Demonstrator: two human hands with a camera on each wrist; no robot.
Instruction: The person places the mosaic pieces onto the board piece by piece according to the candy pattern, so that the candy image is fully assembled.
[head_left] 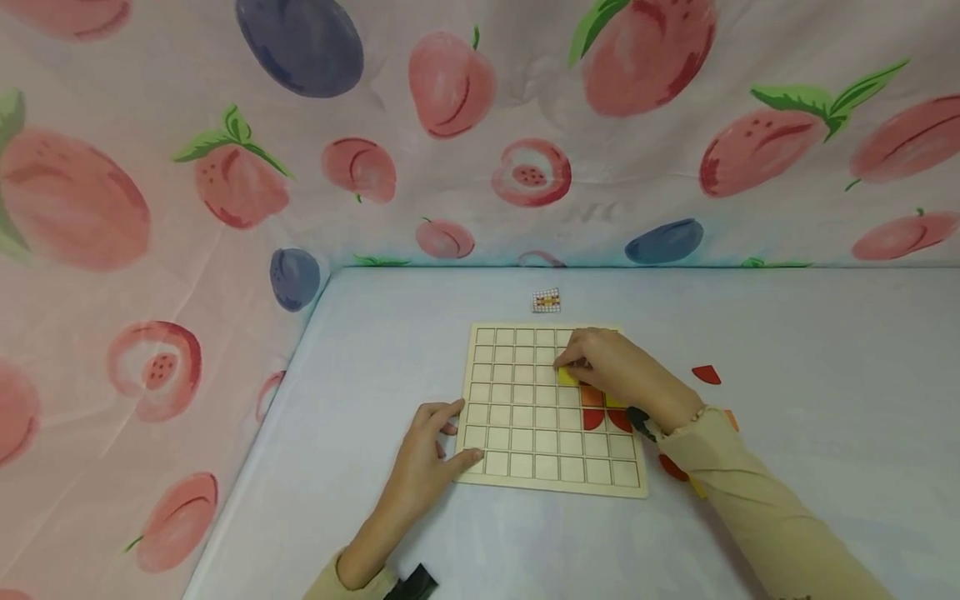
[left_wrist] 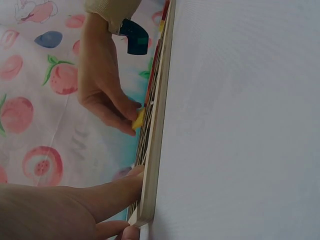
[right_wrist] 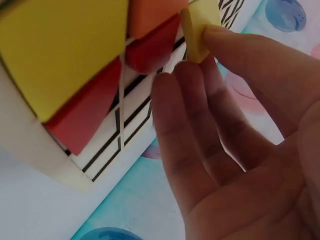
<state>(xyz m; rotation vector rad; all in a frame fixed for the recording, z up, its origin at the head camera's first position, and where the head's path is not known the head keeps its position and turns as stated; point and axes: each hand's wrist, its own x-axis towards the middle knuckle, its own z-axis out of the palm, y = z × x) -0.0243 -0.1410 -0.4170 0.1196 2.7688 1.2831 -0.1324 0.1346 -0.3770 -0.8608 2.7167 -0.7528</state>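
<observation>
Yellow piece (head_left: 567, 377): pinched by your right hand (head_left: 603, 358), over grid board (head_left: 521, 415)
Grid board: your left hand (head_left: 422, 458) grips left edge

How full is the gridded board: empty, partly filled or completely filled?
Partly filled: the board holds red pieces and an orange piece, but much of its grid is bare.
</observation>
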